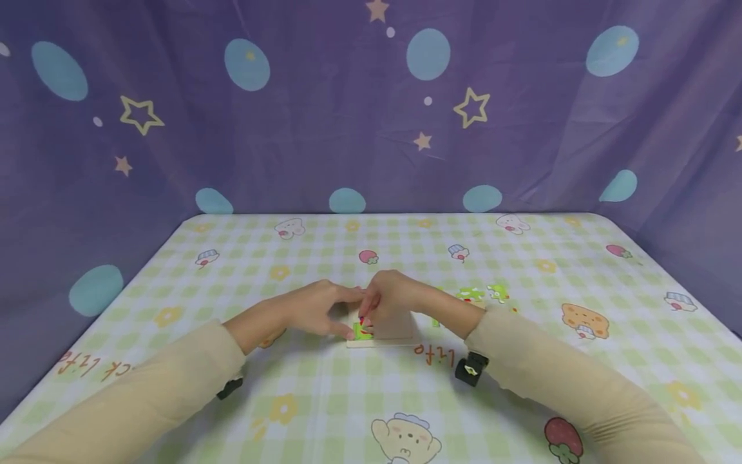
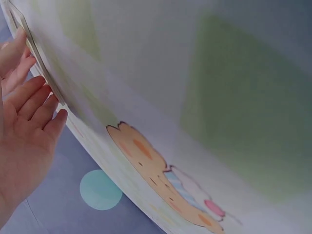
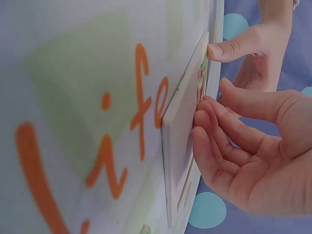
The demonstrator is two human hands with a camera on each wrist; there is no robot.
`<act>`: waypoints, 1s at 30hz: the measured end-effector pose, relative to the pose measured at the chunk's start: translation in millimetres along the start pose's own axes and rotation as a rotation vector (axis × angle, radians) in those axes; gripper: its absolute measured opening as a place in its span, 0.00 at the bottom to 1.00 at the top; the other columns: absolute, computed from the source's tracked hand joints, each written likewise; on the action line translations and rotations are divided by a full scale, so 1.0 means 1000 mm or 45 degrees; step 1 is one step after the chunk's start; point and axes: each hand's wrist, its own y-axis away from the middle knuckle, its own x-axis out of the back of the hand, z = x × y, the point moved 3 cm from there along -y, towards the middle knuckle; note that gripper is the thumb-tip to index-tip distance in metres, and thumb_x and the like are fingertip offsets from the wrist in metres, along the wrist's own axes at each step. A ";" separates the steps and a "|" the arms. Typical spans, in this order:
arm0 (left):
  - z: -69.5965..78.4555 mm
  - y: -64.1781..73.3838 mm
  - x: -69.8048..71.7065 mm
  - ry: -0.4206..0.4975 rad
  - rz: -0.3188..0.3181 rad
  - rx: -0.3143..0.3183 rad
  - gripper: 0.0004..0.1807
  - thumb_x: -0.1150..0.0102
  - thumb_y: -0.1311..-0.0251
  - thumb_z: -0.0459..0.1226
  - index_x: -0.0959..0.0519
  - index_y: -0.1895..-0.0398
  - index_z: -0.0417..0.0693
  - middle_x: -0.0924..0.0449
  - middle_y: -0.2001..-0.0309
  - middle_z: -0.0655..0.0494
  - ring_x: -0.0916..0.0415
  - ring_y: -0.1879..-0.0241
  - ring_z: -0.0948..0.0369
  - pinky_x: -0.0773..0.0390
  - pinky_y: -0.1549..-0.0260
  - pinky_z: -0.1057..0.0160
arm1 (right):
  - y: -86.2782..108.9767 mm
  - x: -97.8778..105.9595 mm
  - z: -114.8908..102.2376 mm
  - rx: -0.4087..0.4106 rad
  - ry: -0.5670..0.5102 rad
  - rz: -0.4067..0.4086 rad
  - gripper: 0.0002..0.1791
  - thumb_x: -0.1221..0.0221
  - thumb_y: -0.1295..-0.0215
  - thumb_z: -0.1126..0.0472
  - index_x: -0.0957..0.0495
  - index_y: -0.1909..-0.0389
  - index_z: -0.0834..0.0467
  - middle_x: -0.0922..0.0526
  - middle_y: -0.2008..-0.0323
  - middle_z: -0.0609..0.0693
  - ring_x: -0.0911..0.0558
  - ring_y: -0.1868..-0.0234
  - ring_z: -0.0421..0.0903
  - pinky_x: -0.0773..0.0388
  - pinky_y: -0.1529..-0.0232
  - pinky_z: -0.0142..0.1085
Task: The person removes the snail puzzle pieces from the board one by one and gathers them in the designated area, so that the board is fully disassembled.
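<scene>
A small wooden puzzle board [image 1: 398, 327] lies flat before me, with bright green and red puzzle pieces [image 1: 362, 332] set at its near left corner. My left hand [image 1: 315, 309] spans the board's left side, thumb on the corner piece, forefinger reaching toward the far edge. In the right wrist view that left thumb [image 3: 226, 50] presses straight onto the pieces. Over the board bends my right hand [image 1: 393, 299]; its fingertips [image 3: 201, 117] touch the surface beside the pieces, the thumb held apart. Between the hands, part of the board is hidden.
Several loose green puzzle pieces [image 1: 497, 292] lie right of the board, partly behind the right forearm. A checked tablecloth [image 1: 324, 399] with printed cartoons covers the table. Behind its far edge hangs a purple curtain [image 1: 348, 142]. Each wrist carries a black camera [image 1: 472, 368].
</scene>
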 end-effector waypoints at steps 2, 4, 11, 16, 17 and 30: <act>-0.001 0.000 0.000 0.002 0.002 0.002 0.36 0.32 0.46 0.48 0.29 0.35 0.42 0.31 0.34 0.42 0.32 0.33 0.50 0.30 0.34 0.51 | 0.000 -0.001 0.001 -0.023 -0.024 0.009 0.07 0.31 0.50 0.67 0.12 0.69 0.55 0.11 0.70 0.47 0.22 0.72 0.32 0.26 0.67 0.21; -0.001 -0.001 -0.001 0.004 -0.001 0.002 0.36 0.32 0.46 0.49 0.28 0.36 0.42 0.31 0.34 0.42 0.32 0.33 0.50 0.31 0.34 0.51 | 0.000 -0.001 0.002 -0.056 -0.047 0.017 0.06 0.32 0.50 0.67 0.12 0.70 0.55 0.11 0.72 0.47 0.23 0.73 0.33 0.27 0.69 0.21; -0.002 -0.001 -0.002 0.018 -0.027 0.029 0.37 0.32 0.46 0.50 0.29 0.35 0.42 0.32 0.33 0.42 0.33 0.32 0.50 0.32 0.34 0.50 | -0.002 -0.004 0.003 -0.131 -0.143 0.023 0.03 0.30 0.48 0.65 0.13 0.71 0.57 0.12 0.74 0.48 0.23 0.75 0.34 0.26 0.71 0.22; -0.001 -0.001 -0.001 0.013 -0.040 0.054 0.38 0.32 0.46 0.50 0.30 0.35 0.39 0.33 0.33 0.42 0.34 0.32 0.50 0.32 0.33 0.51 | -0.003 -0.007 0.005 -0.176 -0.353 -0.015 0.05 0.31 0.48 0.68 0.16 0.70 0.62 0.13 0.74 0.50 0.21 0.79 0.36 0.18 0.69 0.27; -0.002 -0.001 -0.001 0.010 -0.041 0.058 0.38 0.32 0.46 0.50 0.30 0.35 0.39 0.33 0.33 0.41 0.34 0.32 0.49 0.32 0.33 0.51 | -0.003 -0.008 0.005 -0.183 -0.396 -0.020 0.05 0.31 0.48 0.68 0.16 0.69 0.63 0.14 0.75 0.49 0.20 0.79 0.36 0.17 0.68 0.28; -0.002 -0.002 0.000 0.014 -0.037 0.048 0.37 0.33 0.46 0.50 0.30 0.34 0.47 0.33 0.32 0.44 0.35 0.31 0.51 0.33 0.32 0.50 | -0.001 -0.016 0.007 -0.297 -0.655 -0.039 0.07 0.33 0.47 0.71 0.16 0.66 0.67 0.16 0.82 0.47 0.18 0.81 0.37 0.15 0.67 0.33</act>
